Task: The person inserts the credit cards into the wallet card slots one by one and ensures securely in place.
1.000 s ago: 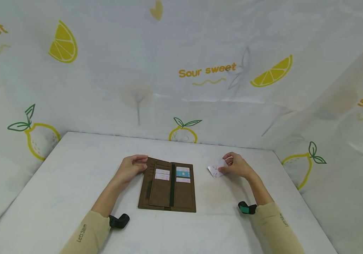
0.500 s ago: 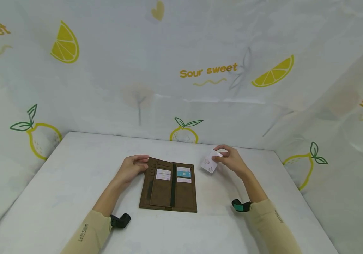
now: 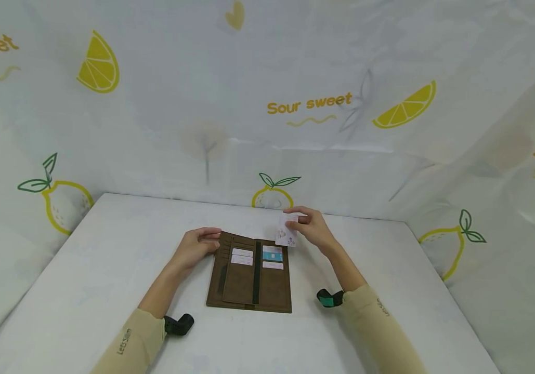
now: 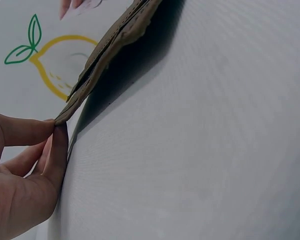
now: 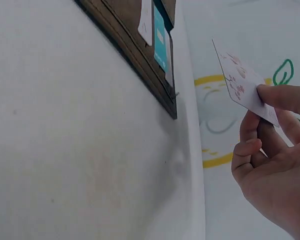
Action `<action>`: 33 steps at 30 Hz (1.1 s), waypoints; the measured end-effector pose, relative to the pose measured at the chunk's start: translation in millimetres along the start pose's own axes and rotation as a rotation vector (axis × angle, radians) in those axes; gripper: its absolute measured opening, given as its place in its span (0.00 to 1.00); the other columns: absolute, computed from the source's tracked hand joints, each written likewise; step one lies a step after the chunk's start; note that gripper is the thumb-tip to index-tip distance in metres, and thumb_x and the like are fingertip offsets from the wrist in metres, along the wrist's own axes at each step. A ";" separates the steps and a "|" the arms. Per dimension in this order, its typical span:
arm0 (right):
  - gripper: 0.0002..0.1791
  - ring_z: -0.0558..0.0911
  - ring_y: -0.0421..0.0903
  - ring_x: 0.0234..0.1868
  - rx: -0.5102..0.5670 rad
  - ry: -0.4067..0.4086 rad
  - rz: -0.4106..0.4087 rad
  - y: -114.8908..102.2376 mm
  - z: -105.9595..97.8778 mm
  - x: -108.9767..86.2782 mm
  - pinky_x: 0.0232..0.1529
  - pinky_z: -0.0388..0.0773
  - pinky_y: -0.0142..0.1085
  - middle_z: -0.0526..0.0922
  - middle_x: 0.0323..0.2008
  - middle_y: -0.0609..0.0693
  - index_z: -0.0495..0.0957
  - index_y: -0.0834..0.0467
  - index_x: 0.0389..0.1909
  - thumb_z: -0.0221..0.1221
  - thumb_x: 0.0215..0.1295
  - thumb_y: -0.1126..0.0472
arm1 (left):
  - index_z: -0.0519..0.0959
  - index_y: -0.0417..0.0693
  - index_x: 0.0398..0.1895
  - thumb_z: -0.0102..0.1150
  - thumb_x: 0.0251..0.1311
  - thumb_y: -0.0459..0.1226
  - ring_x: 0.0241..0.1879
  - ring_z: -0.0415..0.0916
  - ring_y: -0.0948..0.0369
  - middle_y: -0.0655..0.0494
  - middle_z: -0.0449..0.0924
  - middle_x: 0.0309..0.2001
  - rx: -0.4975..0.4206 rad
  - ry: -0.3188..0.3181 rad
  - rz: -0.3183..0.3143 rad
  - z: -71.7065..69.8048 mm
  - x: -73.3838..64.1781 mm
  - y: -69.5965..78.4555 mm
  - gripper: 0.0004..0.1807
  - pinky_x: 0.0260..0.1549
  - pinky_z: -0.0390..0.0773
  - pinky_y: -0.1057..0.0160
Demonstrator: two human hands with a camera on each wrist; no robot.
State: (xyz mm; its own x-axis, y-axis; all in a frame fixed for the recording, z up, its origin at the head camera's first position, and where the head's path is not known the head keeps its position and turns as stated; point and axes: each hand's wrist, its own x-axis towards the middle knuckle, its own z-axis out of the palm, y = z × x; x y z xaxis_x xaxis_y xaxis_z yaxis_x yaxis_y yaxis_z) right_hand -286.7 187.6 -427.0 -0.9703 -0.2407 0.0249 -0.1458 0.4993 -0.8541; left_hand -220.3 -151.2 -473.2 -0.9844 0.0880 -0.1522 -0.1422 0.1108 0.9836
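A brown wallet (image 3: 274,293) lies spread open on the white table, its left side lifted. My left hand (image 3: 194,250) pinches its upper left corner between thumb and fingers, as the left wrist view shows close up. Several white cards (image 3: 242,259) and a blue card (image 3: 272,256) sit in slots on both halves. My right hand (image 3: 313,228) pinches a white card with a pink floral print (image 5: 245,85) by one edge. In the head view that card overlaps the top right corner of the wallet; in the right wrist view it is apart from it.
The white table (image 3: 131,249) reaches back to a white cloth backdrop (image 3: 164,104) printed with lemons and lettering. A black camera mount (image 3: 179,324) is strapped to the left wrist, another black and green mount (image 3: 329,298) to the right.
My right hand has carried the floral card leftward and up from the right of the wallet to its top right corner, turning it more upright. The left hand keeps its grip on the wallet.
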 end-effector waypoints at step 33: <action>0.17 0.68 0.37 0.21 0.108 -0.121 -0.108 -24.6 82.8 29.9 0.27 0.64 0.30 0.73 0.25 0.42 0.84 0.65 0.62 0.64 0.75 0.68 | 0.77 0.32 0.70 0.59 0.70 0.25 0.63 0.80 0.51 0.35 0.80 0.66 -0.002 0.006 0.016 -1.3 3.0 -1.2 0.25 0.49 0.81 0.76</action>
State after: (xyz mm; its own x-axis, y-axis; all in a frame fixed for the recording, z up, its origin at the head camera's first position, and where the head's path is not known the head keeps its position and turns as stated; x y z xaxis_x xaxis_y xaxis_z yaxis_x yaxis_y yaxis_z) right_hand -296.2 99.3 -448.3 -0.9189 -0.3896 0.0618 -0.2195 0.3746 -0.9008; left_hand -223.2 -152.4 -474.7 -0.9872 0.0843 -0.1356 -0.1263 0.1075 0.9862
